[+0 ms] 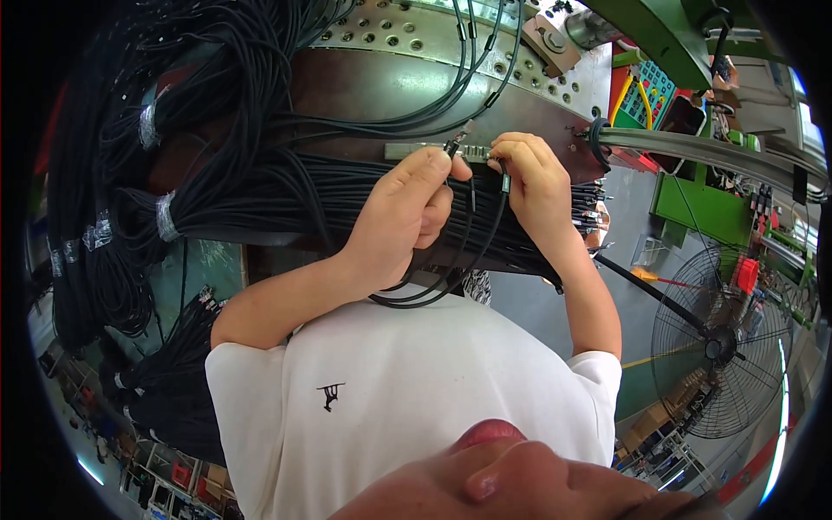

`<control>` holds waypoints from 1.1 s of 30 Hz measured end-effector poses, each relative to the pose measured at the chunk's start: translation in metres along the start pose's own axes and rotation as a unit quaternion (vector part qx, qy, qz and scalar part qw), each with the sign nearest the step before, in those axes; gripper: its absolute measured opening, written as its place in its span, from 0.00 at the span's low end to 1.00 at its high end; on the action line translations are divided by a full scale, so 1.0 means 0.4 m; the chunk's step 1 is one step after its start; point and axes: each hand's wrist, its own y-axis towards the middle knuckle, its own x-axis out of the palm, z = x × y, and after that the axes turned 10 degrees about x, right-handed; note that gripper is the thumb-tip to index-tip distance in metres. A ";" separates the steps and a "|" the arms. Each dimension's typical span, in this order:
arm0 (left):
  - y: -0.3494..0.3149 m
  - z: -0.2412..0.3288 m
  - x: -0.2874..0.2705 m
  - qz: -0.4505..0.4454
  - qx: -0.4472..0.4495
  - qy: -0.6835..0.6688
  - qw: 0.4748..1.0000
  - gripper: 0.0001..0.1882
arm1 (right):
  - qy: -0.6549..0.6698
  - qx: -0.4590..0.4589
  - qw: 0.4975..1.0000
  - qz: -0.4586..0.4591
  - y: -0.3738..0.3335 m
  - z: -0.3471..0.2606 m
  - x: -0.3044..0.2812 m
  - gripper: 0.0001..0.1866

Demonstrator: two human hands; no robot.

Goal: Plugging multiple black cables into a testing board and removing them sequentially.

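Note:
My left hand [403, 208] pinches one black cable end [451, 147] between thumb and forefinger, with its tip pointing up and away from me. To the right, my right hand [539, 180] has its thumb and fingers closed on another black cable end [505, 184], which carries a pale label. The tip in the right fingers is mostly hidden. Both hands are at a slotted metal bar [400, 151] lying on the dark bench. From the fingers, black cable loops [425, 301] hang down in front of my white shirt.
Thick bundles of black cable [251, 195] cover the bench's left side, some tied with clear wrap [165, 217]. Behind stands a perforated metal plate [381, 35] with a clamp block [550, 43]. A metal rail [719, 146] and a floor fan [719, 347] are at the right.

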 end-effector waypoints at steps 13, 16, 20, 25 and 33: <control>-0.008 0.042 0.025 -0.191 0.366 0.591 0.693 0.13 | 0.016 -0.002 1.000 0.026 -0.025 0.039 -0.055 0.10; 0.038 0.020 0.007 -0.189 0.392 0.681 0.589 0.26 | 0.101 0.061 0.993 0.013 -0.033 0.040 -0.025 0.10; -0.012 -0.030 -0.001 -0.276 0.328 0.578 0.694 0.31 | 0.114 0.062 0.991 0.014 -0.031 0.050 -0.014 0.10; -0.038 0.024 -0.034 -0.285 0.281 0.475 0.784 0.29 | 0.067 0.060 0.996 -0.001 -0.028 0.059 -0.012 0.10; 0.318 0.185 -0.119 -0.009 0.221 0.277 0.935 0.26 | 0.174 0.138 0.966 -0.133 0.111 0.070 -0.117 0.13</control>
